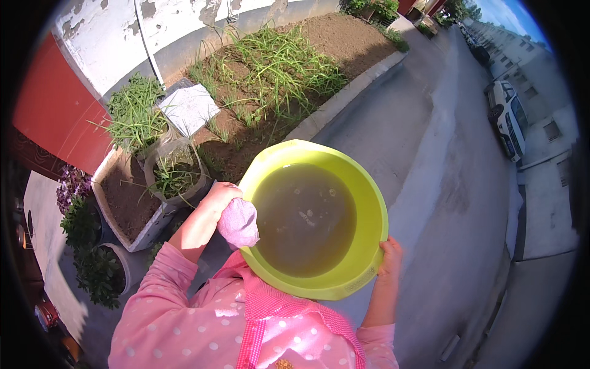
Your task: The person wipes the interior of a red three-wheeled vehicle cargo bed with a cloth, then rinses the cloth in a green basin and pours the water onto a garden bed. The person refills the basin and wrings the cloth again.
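Basin: one yellow-green basin, in the centre of the frame, held before the wearer's body with its open mouth facing the camera.
Basin's contents: murky, greyish-brown water with a few pale patches on it, too indistinct to count surely; the load is probably why the basin is carried close to the body.
Left hand: one left hand, at the basin's left rim, clenched around a bunched cloth; whether its fingers also take the rim, I cannot tell.
Cloth: one lilac cloth, gathered against the left rim, perhaps bundled so that it does not trail into the water.
Right hand: one right hand, at the lower right of the basin, grasping the rim; it seems to steady the side opposite the cloth.
Clothing: one pink dotted top and one brighter pink apron, lower centre, the apron likely worn against splashes.
Planting: one soil bed with green plants at upper centre, edged by one pale kerb, which presumably holds the soil back from the road.
Containers: one rectangular planter and one translucent round tub at left, both with plants or soil.
Slab: one white slab, upper left, beside the bed.
Vehicle: one white car clearly visible, upper right.
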The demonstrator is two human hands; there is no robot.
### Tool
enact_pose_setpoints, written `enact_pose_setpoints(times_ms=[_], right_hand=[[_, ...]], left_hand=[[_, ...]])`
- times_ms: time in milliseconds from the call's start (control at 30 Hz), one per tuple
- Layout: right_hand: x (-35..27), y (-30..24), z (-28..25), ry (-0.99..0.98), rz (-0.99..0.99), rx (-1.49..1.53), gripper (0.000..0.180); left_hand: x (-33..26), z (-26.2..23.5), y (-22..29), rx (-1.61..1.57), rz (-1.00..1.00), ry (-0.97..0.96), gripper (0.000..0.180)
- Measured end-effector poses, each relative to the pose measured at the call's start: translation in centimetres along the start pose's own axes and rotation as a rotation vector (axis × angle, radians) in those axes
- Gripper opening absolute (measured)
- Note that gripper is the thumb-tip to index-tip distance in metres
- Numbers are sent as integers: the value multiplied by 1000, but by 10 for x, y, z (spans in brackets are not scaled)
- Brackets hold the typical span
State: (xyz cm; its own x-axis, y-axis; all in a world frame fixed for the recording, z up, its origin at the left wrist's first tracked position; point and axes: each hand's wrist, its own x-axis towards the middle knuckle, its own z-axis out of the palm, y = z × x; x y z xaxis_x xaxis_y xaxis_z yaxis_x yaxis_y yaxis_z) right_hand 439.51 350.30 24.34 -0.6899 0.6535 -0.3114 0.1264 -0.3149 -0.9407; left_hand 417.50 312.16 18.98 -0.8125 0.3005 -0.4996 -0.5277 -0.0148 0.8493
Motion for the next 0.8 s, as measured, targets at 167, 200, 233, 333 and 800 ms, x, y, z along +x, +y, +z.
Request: enact_pose_setpoints(times_ms=[167, 200, 233, 333, 800], right_hand=[[105, -44, 9, -16, 9, -21, 34], [125, -52, 7, -25, -1, 0, 33], [146, -60, 6, -35, -9, 21, 33], [215, -93, 10, -82, -17, 15, 33], [546, -220, 26, -248, -6, -133, 32]], left_hand=[[70, 58, 65, -12, 15, 66, 3], [80, 72, 78, -18, 23, 81, 3], [89, 89, 91, -38, 3, 91, 2], [137, 119, 113, -1, 48, 87, 2], [329, 284, 192, -183, 2, 197, 15]])
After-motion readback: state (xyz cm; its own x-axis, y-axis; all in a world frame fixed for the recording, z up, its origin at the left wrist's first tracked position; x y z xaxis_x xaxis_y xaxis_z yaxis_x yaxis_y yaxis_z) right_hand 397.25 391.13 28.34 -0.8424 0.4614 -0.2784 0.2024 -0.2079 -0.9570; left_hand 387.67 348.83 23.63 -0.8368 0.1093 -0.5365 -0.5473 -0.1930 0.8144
